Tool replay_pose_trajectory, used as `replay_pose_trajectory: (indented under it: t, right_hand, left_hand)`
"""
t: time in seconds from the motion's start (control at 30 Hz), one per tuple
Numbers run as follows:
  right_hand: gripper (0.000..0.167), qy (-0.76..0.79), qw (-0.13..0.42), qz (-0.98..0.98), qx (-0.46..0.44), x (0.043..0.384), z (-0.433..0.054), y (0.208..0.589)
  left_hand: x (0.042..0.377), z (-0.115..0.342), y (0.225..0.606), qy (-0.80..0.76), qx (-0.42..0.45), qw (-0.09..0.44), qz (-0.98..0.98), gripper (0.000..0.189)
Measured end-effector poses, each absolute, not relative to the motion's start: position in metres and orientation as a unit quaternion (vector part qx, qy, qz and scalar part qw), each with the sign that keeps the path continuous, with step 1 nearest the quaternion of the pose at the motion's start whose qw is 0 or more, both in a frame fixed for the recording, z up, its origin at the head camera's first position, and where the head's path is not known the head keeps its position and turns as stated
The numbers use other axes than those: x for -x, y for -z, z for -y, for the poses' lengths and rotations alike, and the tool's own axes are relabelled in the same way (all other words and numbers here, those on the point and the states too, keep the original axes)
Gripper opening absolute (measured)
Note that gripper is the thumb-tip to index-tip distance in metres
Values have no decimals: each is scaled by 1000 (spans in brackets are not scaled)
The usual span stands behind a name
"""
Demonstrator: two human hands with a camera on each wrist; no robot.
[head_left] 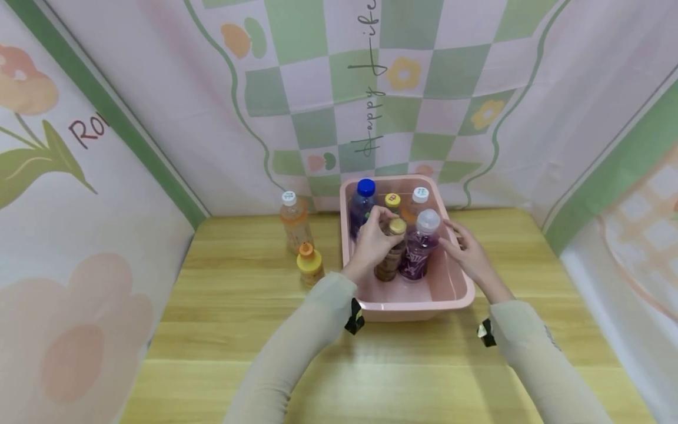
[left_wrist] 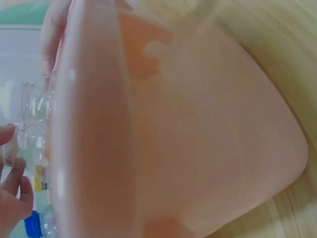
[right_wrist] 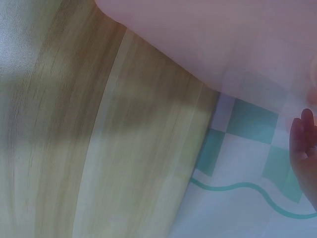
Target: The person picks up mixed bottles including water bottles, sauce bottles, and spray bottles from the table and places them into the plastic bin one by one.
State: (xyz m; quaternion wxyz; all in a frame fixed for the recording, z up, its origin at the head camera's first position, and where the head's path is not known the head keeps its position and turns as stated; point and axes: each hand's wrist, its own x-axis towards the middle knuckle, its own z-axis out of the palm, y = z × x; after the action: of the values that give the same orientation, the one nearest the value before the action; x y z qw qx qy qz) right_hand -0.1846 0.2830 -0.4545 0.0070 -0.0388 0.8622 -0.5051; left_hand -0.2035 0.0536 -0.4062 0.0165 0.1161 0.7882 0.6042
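A pink plastic basin stands on the table and holds several bottles. My left hand reaches over its left side, thumb and fingers pinching the gold cap of a brown bottle that stands inside. Right beside that is a purple bottle with a clear cap. At the basin's right rim, my right hand has loosely bent fingers close to the purple bottle; whether they touch it I cannot tell. Farther back in the basin are a blue-capped bottle, a yellow-capped bottle and a white-capped bottle.
Left of the basin, a white-capped bottle of orange colour and a small yellow bottle stand on the wooden table. A checkered cloth hangs behind the table, with more cloth at both sides.
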Motion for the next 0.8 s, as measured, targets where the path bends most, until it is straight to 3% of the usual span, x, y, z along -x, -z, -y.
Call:
replay_pose_trajectory:
  t: [0.53,0.8]
  right_hand:
    - [64,504,12,-863,39,183,-283,453]
    - [64,500,14,-865,39,184,-283,453]
  left_hand:
    - [208,-41,391,-528,-172,52,-830,53]
    - [210,-29,371,-471,-218,23,-855,51]
